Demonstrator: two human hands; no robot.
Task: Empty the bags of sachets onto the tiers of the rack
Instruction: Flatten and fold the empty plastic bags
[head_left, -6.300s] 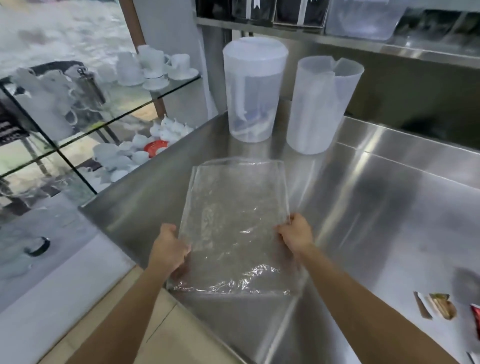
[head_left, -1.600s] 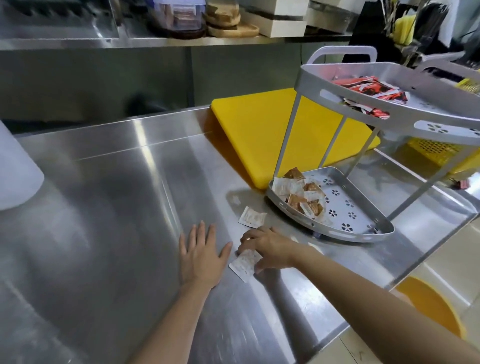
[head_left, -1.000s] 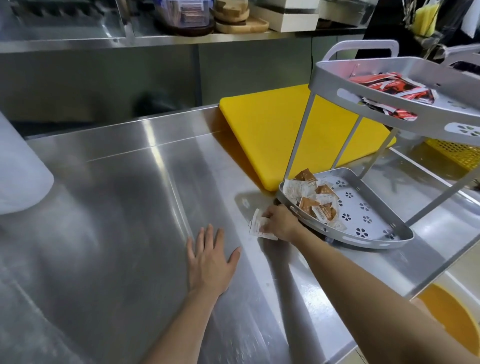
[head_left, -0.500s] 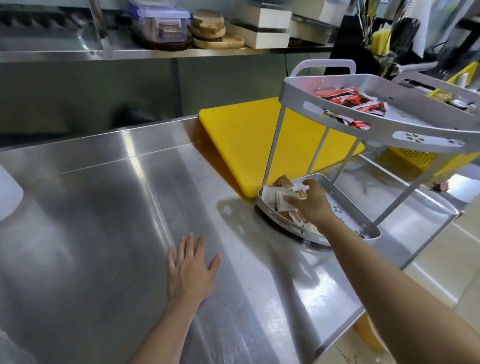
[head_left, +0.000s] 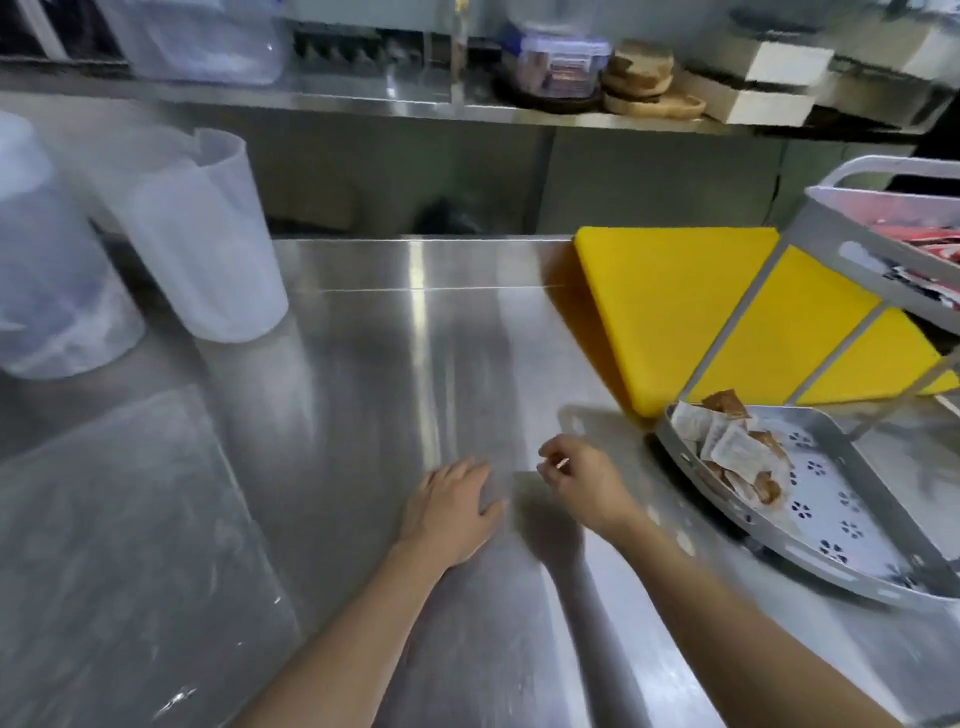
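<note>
The grey two-tier rack stands at the right. Its lower tier (head_left: 862, 525) holds a pile of brown and white sachets (head_left: 735, 454). The upper tier (head_left: 852, 249) holds red sachets (head_left: 919, 236). My left hand (head_left: 452, 512) lies flat, palm down, on the steel counter (head_left: 363, 364). Just to its right, my right hand (head_left: 582, 483) hovers left of the lower tier with loosely curled fingers and nothing in it. An empty clear plastic bag (head_left: 130, 519) lies flat on the counter at the left.
A yellow cutting board (head_left: 670, 301) lies behind the rack. Two translucent plastic jugs (head_left: 208, 239) (head_left: 47, 260) stand at the back left. A steel shelf (head_left: 415, 104) above the counter carries a lidded container (head_left: 561, 62), wooden boards and boxes.
My right hand picked loose sachets off the counter, dropped them in the lower tier and drew back empty. My left hand stayed flat. The view swung left, bringing the jugs and bag into sight.
</note>
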